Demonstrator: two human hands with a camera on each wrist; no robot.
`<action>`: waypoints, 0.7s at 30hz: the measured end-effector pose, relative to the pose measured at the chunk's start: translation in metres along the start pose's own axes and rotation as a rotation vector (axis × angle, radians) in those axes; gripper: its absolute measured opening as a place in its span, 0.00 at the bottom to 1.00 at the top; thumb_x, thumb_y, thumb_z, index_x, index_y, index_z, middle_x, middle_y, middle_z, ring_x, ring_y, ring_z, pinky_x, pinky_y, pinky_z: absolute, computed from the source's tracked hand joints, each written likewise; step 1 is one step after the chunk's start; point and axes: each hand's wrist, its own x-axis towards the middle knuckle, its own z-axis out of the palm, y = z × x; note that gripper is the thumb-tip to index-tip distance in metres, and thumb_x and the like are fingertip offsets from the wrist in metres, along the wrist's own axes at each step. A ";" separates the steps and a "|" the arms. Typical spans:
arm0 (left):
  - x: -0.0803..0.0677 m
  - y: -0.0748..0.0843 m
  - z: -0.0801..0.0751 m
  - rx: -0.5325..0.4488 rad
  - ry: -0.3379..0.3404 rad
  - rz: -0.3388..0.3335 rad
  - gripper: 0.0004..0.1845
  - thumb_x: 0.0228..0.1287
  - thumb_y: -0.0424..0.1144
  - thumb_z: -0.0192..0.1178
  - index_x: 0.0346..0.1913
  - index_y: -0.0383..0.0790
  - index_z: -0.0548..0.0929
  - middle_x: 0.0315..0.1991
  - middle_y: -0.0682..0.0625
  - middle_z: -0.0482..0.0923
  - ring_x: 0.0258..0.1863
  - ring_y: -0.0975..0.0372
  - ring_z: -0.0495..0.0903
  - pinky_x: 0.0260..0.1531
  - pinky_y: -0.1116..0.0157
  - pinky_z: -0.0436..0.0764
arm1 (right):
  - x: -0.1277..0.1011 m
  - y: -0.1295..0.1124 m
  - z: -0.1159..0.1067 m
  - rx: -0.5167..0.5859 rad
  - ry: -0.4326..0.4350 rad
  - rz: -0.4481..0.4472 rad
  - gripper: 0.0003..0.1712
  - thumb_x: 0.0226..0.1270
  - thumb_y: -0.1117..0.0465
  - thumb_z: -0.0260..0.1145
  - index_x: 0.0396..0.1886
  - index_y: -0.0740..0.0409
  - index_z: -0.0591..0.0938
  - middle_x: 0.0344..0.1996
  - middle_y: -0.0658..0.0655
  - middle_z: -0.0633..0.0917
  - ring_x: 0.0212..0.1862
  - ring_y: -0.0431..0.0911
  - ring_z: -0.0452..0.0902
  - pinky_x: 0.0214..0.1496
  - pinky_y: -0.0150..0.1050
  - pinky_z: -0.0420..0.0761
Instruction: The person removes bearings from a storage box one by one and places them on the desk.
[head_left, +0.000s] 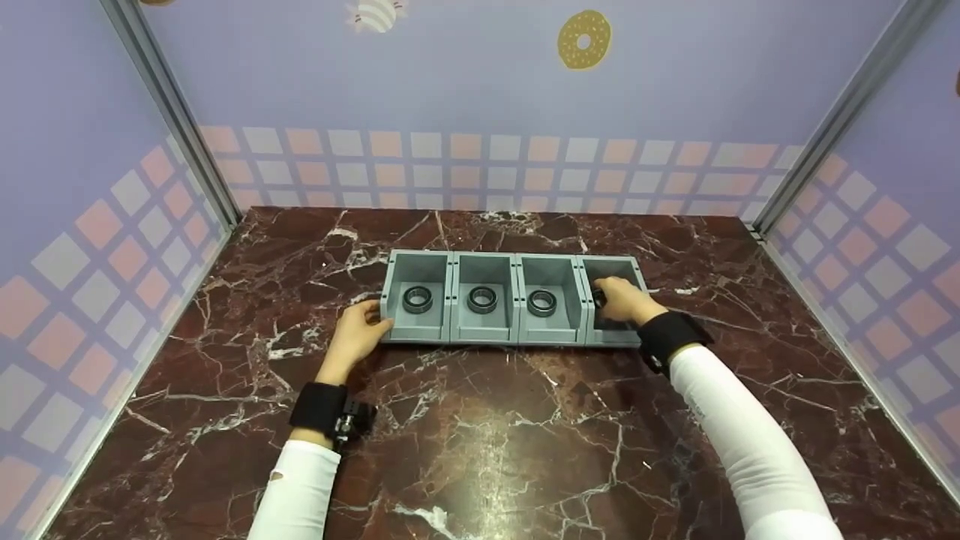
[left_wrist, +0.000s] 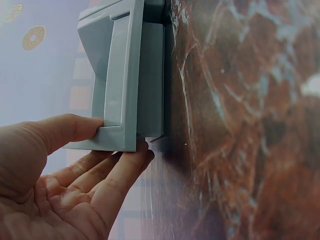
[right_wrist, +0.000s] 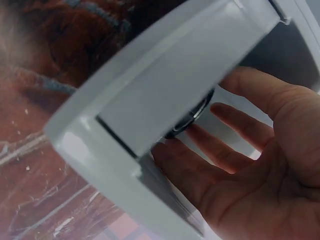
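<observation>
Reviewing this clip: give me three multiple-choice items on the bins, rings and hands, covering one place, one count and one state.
1. Where is the right hand?
A. in the rightmost bin
B. flat on the table
C. in the leftmost bin

2. How many grey bins stand joined in the row?
A. two
B. four
C. six

3. How is the left hand engaged?
A. lifting a ring
B. hanging clear of everything
C. touching the row's left end

Answers: 1 A, its fingers reach inside the rightmost bin. 2 B, four compartments show side by side. 3 C, thumb and fingers rest against the leftmost bin.
</observation>
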 end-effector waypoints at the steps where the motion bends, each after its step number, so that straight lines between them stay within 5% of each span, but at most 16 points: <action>1: 0.000 0.000 0.000 0.000 0.000 0.004 0.29 0.74 0.31 0.55 0.71 0.18 0.66 0.68 0.22 0.70 0.69 0.35 0.73 0.70 0.45 0.76 | 0.000 0.001 0.001 0.003 0.004 0.002 0.35 0.52 0.73 0.62 0.63 0.81 0.73 0.58 0.81 0.79 0.64 0.73 0.75 0.67 0.64 0.77; 11: 0.000 -0.001 0.000 -0.010 0.013 -0.007 0.29 0.73 0.31 0.55 0.71 0.18 0.66 0.67 0.22 0.71 0.69 0.36 0.74 0.70 0.46 0.76 | 0.002 0.003 0.002 0.034 0.038 -0.015 0.32 0.50 0.72 0.66 0.58 0.80 0.76 0.52 0.79 0.82 0.59 0.72 0.79 0.65 0.63 0.79; 18: 0.000 -0.001 0.000 0.002 0.005 -0.012 0.29 0.74 0.32 0.55 0.72 0.19 0.65 0.68 0.23 0.70 0.70 0.36 0.73 0.71 0.46 0.76 | 0.030 0.042 0.023 0.033 0.077 -0.061 0.23 0.46 0.69 0.69 0.47 0.69 0.82 0.41 0.69 0.86 0.47 0.65 0.83 0.52 0.57 0.84; 21: 0.000 -0.001 0.000 0.004 0.008 -0.011 0.29 0.74 0.32 0.55 0.72 0.19 0.65 0.68 0.23 0.71 0.70 0.36 0.73 0.71 0.46 0.75 | 0.026 0.031 0.018 0.025 0.054 -0.018 0.24 0.48 0.69 0.69 0.49 0.70 0.82 0.43 0.70 0.86 0.50 0.67 0.83 0.53 0.58 0.84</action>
